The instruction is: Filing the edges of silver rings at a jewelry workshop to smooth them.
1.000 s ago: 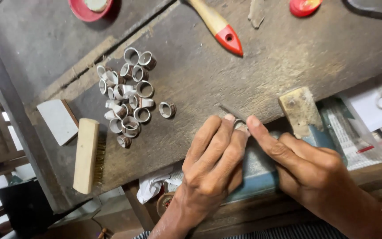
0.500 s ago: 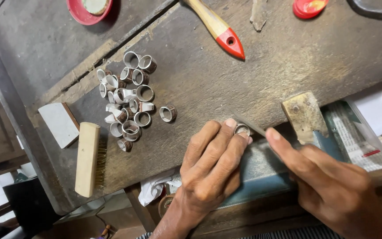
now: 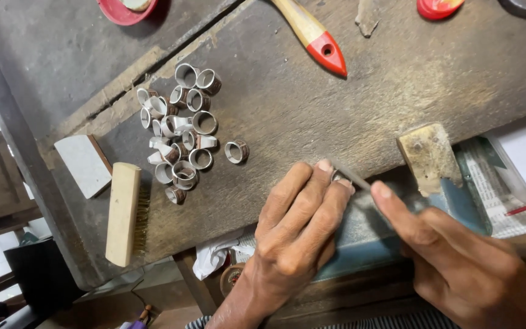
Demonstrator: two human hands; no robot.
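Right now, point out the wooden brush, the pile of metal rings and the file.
wooden brush (image 3: 122,213), head view, middle of its back.
pile of metal rings (image 3: 181,125), head view, pile centre.
file (image 3: 351,175), head view, blade.

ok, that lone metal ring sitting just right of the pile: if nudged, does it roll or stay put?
The lone ring seems to rest on its flat end, opening up, so a push would probably slide it rather than roll it. It looks like thin, hollow metal, likely light for its size and stiff. The rough wooden bench should slow any slide; tipped onto its side, it could roll.
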